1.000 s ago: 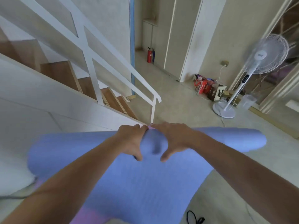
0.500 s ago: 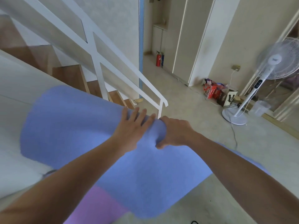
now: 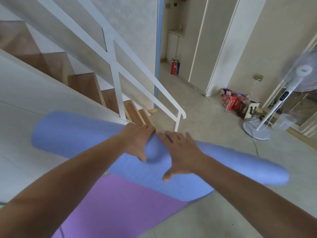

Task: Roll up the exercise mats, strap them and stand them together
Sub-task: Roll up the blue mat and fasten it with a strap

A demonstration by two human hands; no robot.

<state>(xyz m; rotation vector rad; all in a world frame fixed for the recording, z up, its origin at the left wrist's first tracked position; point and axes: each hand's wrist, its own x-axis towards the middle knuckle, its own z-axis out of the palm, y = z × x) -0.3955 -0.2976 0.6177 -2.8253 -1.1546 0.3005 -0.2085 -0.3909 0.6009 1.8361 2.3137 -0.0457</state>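
Note:
A blue exercise mat (image 3: 240, 162) lies across the floor as a long roll, with a short flat tail toward me. My left hand (image 3: 137, 141) grips the middle of the roll, fingers curled over its far side and thumb on the near side. Right beside it, my right hand (image 3: 181, 152) presses on the roll with spread, straight fingers and the thumb pointing down. A purple mat (image 3: 111, 206) lies flat under the blue one and shows in front of the roll.
A white stair railing (image 3: 118, 93) and wooden steps (image 3: 85, 83) stand just beyond the roll. A white standing fan (image 3: 274, 107) and its cord are at the right, boxes and bags (image 3: 236, 102) by the wall, a red extinguisher (image 3: 173, 66) farther back.
The blue roll has turned further away from me, uncovering more purple mat. My left hand went from flat to curled over the roll; my right hand went from gripping to flat.

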